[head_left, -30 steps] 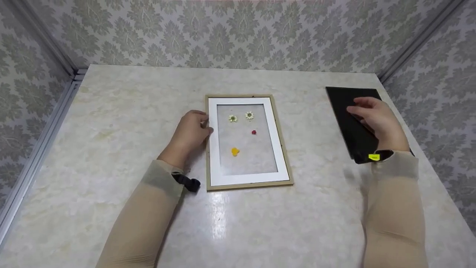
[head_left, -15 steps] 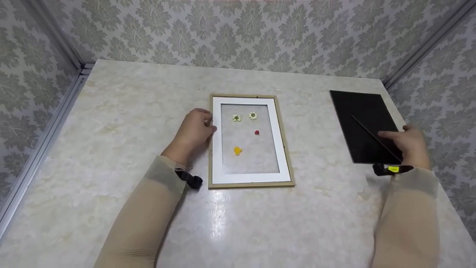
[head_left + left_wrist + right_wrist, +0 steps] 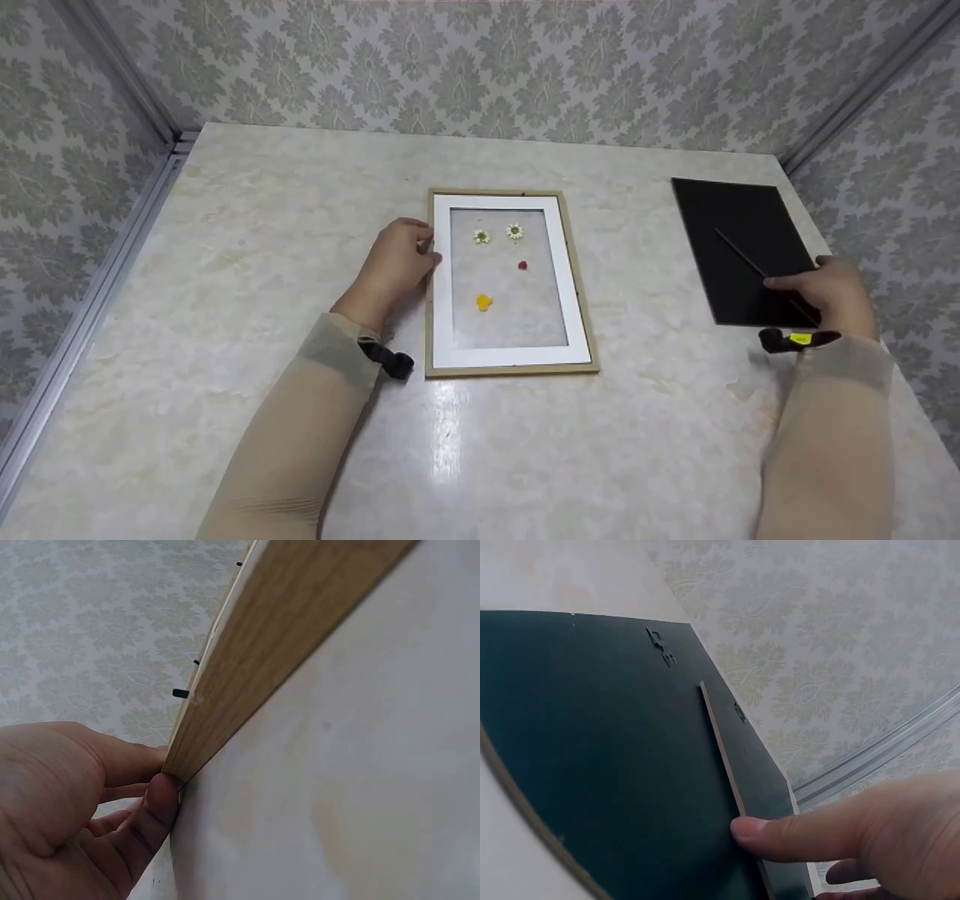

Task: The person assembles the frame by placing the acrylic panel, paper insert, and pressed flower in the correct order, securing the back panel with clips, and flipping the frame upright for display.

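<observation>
Frame [image 3: 513, 372] of pale wood, flat on the worktop [image 3: 675, 450], between the two hands but far nearer the left one, with one long side right against its fingers. Left hand [image 3: 394, 259] almost closed, thumb and fingertips pinched on that wooden edge, with hold of the frame alone. Farther along the wood from the left fingers, small black tabs [image 3: 181, 693] at the rim. Right of the left hand, inside the wood, a white mat [image 3: 517, 357] around a clear pane [image 3: 525, 319]. Within the pane's outline: two white flowers [image 3: 481, 237] side by side, roughly level with the left fingertips; a small red flower [image 3: 523, 265] about level with the left thumb; an orange flower [image 3: 484, 302] closer to the wearer than that thumb. Well apart from the left hand, toward the right side of the worktop, a black panel [image 3: 750, 217], partly under the right hand [image 3: 836, 296]. Right hand closed on the panel's right edge near its lower corner: thumb on top, across a thin raised strip [image 3: 721, 746], other fingers past the edge and mostly hidden, their exact hold impossible to tell. On the panel, beyond the right thumb, dark fittings [image 3: 660, 647]. Behind both hands, black wrist straps [image 3: 388, 360] and beige sleeves [image 3: 277, 442]. Beyond both hands, a patterned wall [image 3: 480, 75].
</observation>
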Tool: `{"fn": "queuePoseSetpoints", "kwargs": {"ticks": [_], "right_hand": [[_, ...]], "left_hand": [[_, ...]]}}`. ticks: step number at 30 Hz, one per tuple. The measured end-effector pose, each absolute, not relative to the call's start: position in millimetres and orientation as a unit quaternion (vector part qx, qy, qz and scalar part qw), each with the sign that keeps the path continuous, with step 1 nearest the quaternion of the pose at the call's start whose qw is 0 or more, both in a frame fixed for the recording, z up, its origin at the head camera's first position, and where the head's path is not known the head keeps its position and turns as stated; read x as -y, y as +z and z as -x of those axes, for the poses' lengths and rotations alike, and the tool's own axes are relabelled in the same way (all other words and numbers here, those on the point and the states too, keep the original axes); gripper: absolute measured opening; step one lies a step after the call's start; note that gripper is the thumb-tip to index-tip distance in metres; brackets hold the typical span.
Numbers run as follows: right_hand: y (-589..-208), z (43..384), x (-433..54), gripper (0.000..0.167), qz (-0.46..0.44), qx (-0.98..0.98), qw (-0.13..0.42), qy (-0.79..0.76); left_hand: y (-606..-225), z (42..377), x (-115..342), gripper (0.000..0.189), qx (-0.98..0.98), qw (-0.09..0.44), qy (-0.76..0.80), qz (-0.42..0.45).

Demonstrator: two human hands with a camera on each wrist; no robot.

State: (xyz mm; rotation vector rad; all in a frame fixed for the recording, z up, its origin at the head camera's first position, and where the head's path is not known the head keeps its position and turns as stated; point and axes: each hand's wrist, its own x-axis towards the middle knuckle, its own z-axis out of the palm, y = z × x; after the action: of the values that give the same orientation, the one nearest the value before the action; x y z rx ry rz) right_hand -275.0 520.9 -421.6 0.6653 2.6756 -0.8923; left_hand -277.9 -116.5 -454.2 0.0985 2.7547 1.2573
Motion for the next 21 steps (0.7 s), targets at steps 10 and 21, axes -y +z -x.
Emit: {"fn": "queuePoseSetpoints", "kwargs": {"ticks": [10, 21], "right_hand": [[-418, 279, -511, 0.136, -0.199, -0.925, 0.132, -0.297], [-397, 278, -495, 0.136, -0.131, -0.92, 0.187, -0.319]], "left_hand": [[-457, 277, 118, 0.043, -0.906, 0.056, 0.419, -0.026], [-456, 276, 119, 0.044, -0.918, 0.052, 0.391, -0.046]]}}
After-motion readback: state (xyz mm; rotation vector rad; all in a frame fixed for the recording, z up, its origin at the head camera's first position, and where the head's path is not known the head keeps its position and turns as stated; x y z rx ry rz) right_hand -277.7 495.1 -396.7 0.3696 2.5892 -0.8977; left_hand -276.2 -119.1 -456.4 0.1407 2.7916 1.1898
